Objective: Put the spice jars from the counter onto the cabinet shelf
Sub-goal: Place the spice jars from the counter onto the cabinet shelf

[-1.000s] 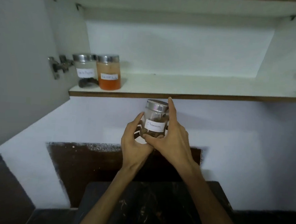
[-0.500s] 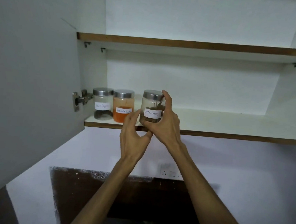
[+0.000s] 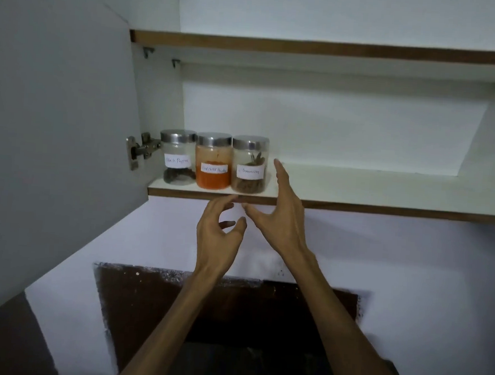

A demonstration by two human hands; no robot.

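Hands both empty, left hand (image 3: 218, 238) loosely curled and right hand (image 3: 282, 219) spread open, with the steel-lidded glass cinnamon jar (image 3: 249, 164) just above them on the white cabinet shelf (image 3: 357, 192), beside the orange chilli-powder jar (image 3: 213, 160) and black pepper jar (image 3: 178, 156).

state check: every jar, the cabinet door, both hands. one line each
black pepper jar: lidded, upright on the shelf, leftmost
chilli powder jar: lidded, upright, middle
cinnamon jar: lidded, upright, rightmost, no hand on it
cabinet door: open
left hand: below the shelf edge, fingers loosely curled, empty
right hand: fingers spread, empty, beside the cinnamon jar
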